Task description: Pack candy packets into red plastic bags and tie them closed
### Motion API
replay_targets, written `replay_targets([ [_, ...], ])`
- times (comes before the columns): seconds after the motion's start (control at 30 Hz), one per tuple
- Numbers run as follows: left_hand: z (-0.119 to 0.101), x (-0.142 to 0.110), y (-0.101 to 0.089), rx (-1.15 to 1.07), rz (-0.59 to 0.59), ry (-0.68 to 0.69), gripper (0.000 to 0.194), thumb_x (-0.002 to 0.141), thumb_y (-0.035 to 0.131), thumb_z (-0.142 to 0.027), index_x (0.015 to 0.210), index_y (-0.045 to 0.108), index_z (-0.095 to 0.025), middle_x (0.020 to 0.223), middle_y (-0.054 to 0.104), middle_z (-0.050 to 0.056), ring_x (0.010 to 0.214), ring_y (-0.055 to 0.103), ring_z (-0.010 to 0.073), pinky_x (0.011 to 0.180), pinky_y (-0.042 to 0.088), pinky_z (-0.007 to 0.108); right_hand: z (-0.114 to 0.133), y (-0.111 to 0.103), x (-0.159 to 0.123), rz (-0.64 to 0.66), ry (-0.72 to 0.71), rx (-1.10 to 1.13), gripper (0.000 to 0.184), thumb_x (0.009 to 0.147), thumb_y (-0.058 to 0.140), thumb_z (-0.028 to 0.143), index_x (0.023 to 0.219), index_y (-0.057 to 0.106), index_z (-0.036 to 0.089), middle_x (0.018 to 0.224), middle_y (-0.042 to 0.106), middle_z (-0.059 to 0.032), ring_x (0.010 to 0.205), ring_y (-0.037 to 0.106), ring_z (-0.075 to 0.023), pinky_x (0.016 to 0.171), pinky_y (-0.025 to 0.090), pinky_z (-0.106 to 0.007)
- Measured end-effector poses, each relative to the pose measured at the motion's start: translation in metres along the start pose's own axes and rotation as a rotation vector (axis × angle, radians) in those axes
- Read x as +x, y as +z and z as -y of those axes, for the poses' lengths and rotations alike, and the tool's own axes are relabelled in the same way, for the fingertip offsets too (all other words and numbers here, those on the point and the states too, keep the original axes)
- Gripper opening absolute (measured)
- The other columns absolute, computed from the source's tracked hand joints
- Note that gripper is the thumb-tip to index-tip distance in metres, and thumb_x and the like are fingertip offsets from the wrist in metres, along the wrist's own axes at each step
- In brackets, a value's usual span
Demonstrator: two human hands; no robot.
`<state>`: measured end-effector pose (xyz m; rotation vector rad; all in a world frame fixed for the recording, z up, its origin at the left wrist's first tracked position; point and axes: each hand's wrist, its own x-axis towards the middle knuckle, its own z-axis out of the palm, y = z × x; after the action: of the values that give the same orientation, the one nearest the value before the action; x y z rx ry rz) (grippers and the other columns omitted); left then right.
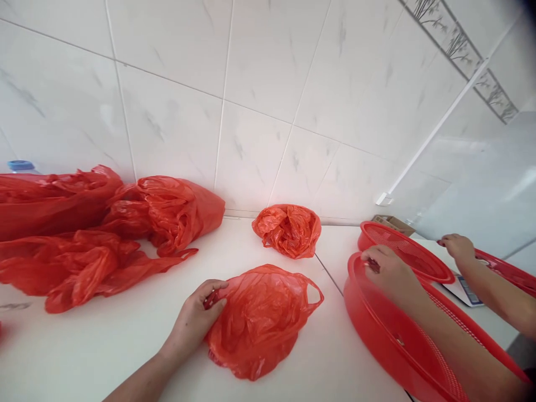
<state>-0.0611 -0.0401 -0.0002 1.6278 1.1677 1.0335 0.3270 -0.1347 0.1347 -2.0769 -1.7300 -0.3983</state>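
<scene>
My left hand (pixel 193 317) is closed at the left rim of an open red plastic bag (pixel 262 324), with a bit of red between thumb and fingers. The bag stands on the white table with its mouth spread, and one handle loop sticks out to the right. My right hand (pixel 387 267) is closed over the far end of a deep red plastic basket (pixel 364 318). Something small and dark red shows between its fingers, too unclear to name. A small pale bit lies inside this basket.
Crumpled red bags (pixel 176 212) lie at left, before a blue bottle cap (pixel 20 165). Another bunched red bag (pixel 287 230) sits by the tiled wall. At right are a red sieve basket (pixel 406 254), a scale (pixel 467 290), a cardboard box (pixel 393 223) and another person's hand (pixel 459 247).
</scene>
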Motion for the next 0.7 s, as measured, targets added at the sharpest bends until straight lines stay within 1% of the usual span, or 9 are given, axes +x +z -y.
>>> replay_targets([
  [0.1,0.005,0.001,0.001,-0.022,0.000,0.028,0.027,0.075,0.055,-0.034,0.099,0.064,-0.024,0.106,0.065,0.003,0.089,0.062,0.0185,0.082,0.049,0.030,0.065,0.003,-0.003,0.072,-0.247,0.099,0.021,0.076,0.045,0.009,0.083,0.058,0.024,0.104,0.058,-0.0038,0.085,0.057,-0.0151,0.069,0.046,-0.025],
  [0.17,0.007,0.001,0.001,-0.030,0.008,0.043,0.027,0.076,0.055,-0.033,0.100,0.064,-0.024,0.108,0.064,0.003,0.091,0.062,0.0185,0.084,0.049,0.030,0.109,0.021,-0.010,0.158,-0.440,0.126,0.033,0.077,0.042,0.004,0.095,0.060,0.025,0.110,0.057,-0.0038,0.091,0.056,-0.0154,0.071,0.046,-0.025],
  [0.23,0.008,0.001,0.000,-0.031,0.017,0.052,0.027,0.077,0.054,-0.032,0.101,0.063,-0.024,0.109,0.063,0.004,0.093,0.061,0.0184,0.085,0.048,0.030,0.145,0.046,-0.017,0.251,-0.610,0.105,0.040,0.073,0.041,-0.001,0.095,0.062,0.025,0.103,0.059,-0.0029,0.089,0.055,-0.0160,0.072,0.046,-0.026],
  [0.3,0.007,0.000,0.000,-0.043,0.021,0.048,0.028,0.077,0.054,-0.031,0.101,0.063,-0.023,0.110,0.063,0.004,0.094,0.061,0.0189,0.084,0.049,0.030,0.169,0.070,-0.020,0.305,-0.718,0.099,0.046,0.071,0.041,-0.004,0.099,0.062,0.026,0.101,0.061,-0.0018,0.088,0.054,-0.0162,0.072,0.045,-0.027],
  [0.37,0.004,-0.001,-0.001,-0.062,0.025,0.028,0.029,0.077,0.053,-0.031,0.103,0.063,-0.023,0.109,0.064,0.005,0.095,0.062,0.0198,0.081,0.050,0.030,0.180,0.082,-0.019,0.368,-0.803,0.147,0.043,0.075,0.050,0.003,0.109,0.059,0.027,0.104,0.061,-0.0018,0.092,0.054,-0.0177,0.076,0.046,-0.029],
  [0.47,0.001,-0.003,-0.001,-0.085,0.024,0.021,0.029,0.077,0.053,-0.032,0.103,0.064,-0.022,0.108,0.064,0.005,0.094,0.062,0.0201,0.079,0.051,0.030,0.175,0.073,-0.010,0.393,-0.774,0.259,0.046,0.074,0.067,0.026,0.118,0.056,0.028,0.111,0.061,-0.0025,0.101,0.053,-0.0207,0.088,0.044,-0.034],
  [0.53,0.001,-0.002,-0.001,-0.085,0.015,0.031,0.029,0.077,0.053,-0.032,0.102,0.065,-0.022,0.109,0.064,0.005,0.094,0.062,0.0197,0.079,0.051,0.030,0.156,0.056,-0.002,0.292,-0.587,0.285,0.038,0.078,0.063,0.031,0.115,0.058,0.029,0.113,0.061,-0.0022,0.104,0.054,-0.0200,0.091,0.043,-0.035],
  [0.6,0.002,-0.001,0.000,-0.072,0.006,0.040,0.029,0.076,0.054,-0.032,0.101,0.065,-0.022,0.110,0.063,0.005,0.093,0.062,0.0196,0.080,0.050,0.030,0.122,0.039,0.004,0.161,-0.329,0.257,0.025,0.085,0.053,0.032,0.109,0.060,0.030,0.113,0.061,-0.0021,0.103,0.056,-0.0190,0.086,0.046,-0.033],
  [0.7,0.005,0.001,0.000,-0.045,0.006,0.054,0.028,0.076,0.055,-0.032,0.101,0.066,-0.024,0.110,0.063,0.004,0.093,0.061,0.0196,0.082,0.049,0.030,0.046,0.014,0.004,0.122,0.008,0.115,0.018,0.084,0.052,0.037,0.098,0.062,0.030,0.099,0.064,-0.0026,0.087,0.062,-0.0204,0.069,0.050,-0.032],
])
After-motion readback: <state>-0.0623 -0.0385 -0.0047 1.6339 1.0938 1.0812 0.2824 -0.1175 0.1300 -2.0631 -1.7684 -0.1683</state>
